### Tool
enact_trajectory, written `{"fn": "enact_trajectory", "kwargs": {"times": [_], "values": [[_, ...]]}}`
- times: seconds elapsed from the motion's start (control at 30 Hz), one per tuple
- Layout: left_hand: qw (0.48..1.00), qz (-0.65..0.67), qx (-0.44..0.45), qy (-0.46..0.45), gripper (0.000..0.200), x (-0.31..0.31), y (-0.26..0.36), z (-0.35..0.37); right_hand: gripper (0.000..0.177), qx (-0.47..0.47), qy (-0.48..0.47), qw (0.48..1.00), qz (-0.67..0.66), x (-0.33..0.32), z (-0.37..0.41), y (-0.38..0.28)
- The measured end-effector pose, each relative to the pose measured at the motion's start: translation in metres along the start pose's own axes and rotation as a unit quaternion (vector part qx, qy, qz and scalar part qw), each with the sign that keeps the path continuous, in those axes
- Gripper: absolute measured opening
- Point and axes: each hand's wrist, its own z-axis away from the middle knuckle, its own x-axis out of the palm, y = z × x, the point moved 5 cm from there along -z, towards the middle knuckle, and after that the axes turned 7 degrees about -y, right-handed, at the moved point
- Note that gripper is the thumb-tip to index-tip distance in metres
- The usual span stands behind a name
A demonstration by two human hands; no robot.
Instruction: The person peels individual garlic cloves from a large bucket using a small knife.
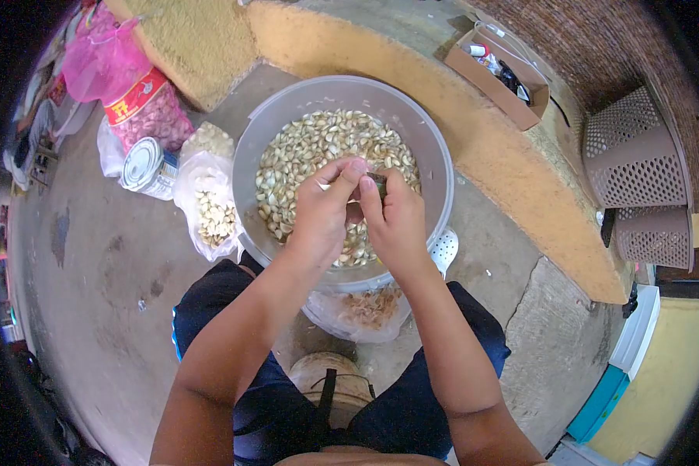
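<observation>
A bare concrete floor [109,256] is seen from above, with a seated person's knees at the bottom. A wide grey basin [443,179] is set just beyond the knees, probably so it stays within easy reach. It is half filled with pale peeled cloves [303,147]. Lattice baskets [637,163] are stacked at the far right. A pink mesh bag [144,101], a clear bag [210,210] of cloves and a tin can [144,165] are grouped left of the basin.

The left hand [322,213] and right hand [396,225] are held touching, directly over the basin, likely so that anything dropped falls in. Both are closed tight, fingertips pinched on a small dark piece [377,183] between them. What it is cannot be told.
</observation>
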Motion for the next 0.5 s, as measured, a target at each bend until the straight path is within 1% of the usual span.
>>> {"fn": "enact_trajectory", "kwargs": {"times": [0.1,0.2,0.33,0.4,0.43,0.5], "values": [[0.999,0.031,0.01,0.006,0.02,0.001,0.0,0.0,0.025,-0.023,0.005,0.999,0.023,0.002,0.0,0.0],[0.999,0.035,0.011,0.014,0.021,-0.001,-0.002,0.0,0.025,-0.066,0.01,0.993,0.093,0.002,0.001,-0.006],[0.998,0.056,-0.003,0.04,0.02,-0.003,-0.006,-0.002,0.025,-0.076,-0.001,0.988,0.136,0.003,0.002,-0.002],[0.996,0.085,-0.032,-0.015,0.019,-0.006,-0.008,-0.004,0.026,-0.079,-0.008,0.986,0.146,0.001,0.002,-0.003],[0.993,0.099,-0.046,-0.042,0.019,-0.007,-0.009,-0.004,0.024,-0.067,-0.012,0.99,0.122,-0.001,0.001,-0.004],[0.989,0.122,-0.064,-0.048,0.02,-0.009,-0.01,-0.008,0.022,-0.043,-0.021,0.996,0.073,-0.007,0.0,-0.006]]}}
